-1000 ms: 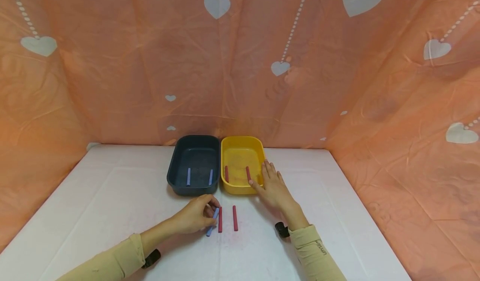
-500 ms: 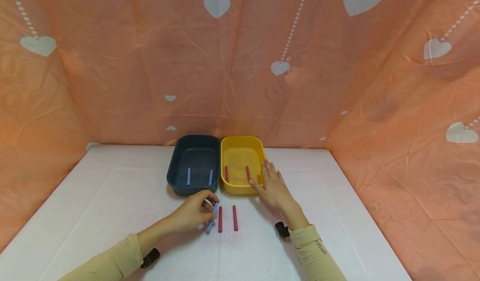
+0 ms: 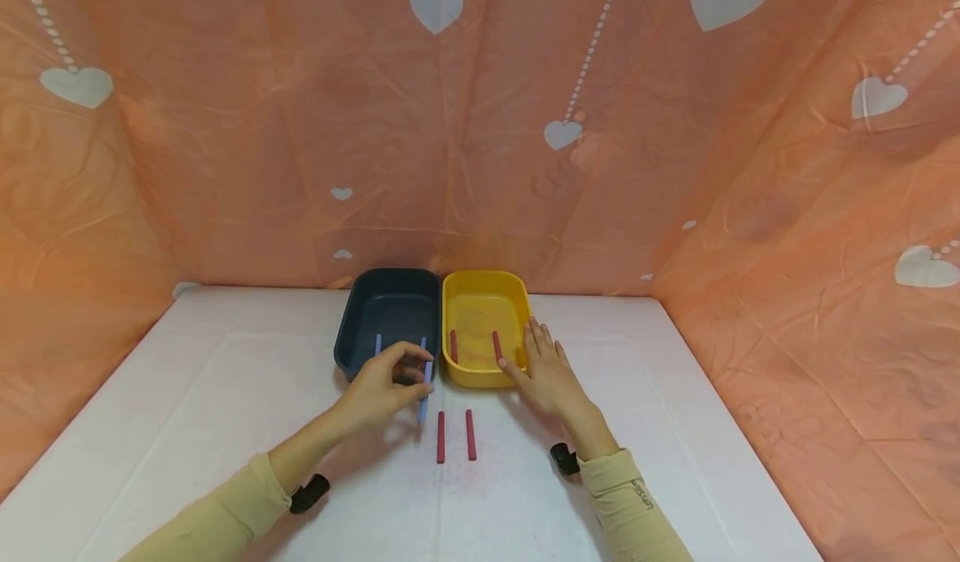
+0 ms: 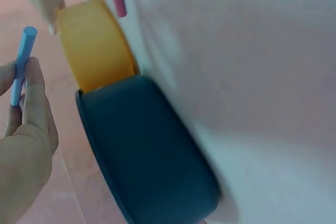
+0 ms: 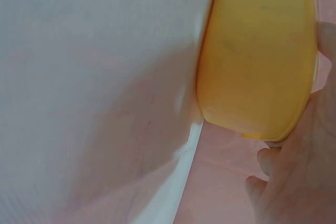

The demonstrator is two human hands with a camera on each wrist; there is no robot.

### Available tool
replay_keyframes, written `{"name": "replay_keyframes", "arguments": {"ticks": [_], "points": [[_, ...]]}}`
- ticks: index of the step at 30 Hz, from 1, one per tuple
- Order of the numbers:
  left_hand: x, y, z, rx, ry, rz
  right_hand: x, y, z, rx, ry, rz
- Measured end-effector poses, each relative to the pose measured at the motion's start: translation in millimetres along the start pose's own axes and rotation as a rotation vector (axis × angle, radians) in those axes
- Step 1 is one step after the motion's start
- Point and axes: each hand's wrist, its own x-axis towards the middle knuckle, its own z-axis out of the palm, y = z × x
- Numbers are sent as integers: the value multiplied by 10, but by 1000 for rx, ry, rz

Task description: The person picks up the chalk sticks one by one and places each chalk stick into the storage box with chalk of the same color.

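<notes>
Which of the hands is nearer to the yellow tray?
The right hand touches the yellow tray at its right side; the left hand is apart, to its left.

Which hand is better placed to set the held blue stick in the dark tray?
Left hand, likely: it pinches the blue stick near the dark tray, while the right hand touches the yellow tray.
</notes>
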Motion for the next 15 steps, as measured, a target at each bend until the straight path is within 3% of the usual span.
{"name": "replay_keyframes", "arguments": {"ticks": [8, 15], "points": [[190, 9, -117, -5, 85, 45, 2, 0, 0, -1, -7, 6], [355, -32, -235, -16, 137, 40, 1, 3, 4, -1, -7, 6]]}}
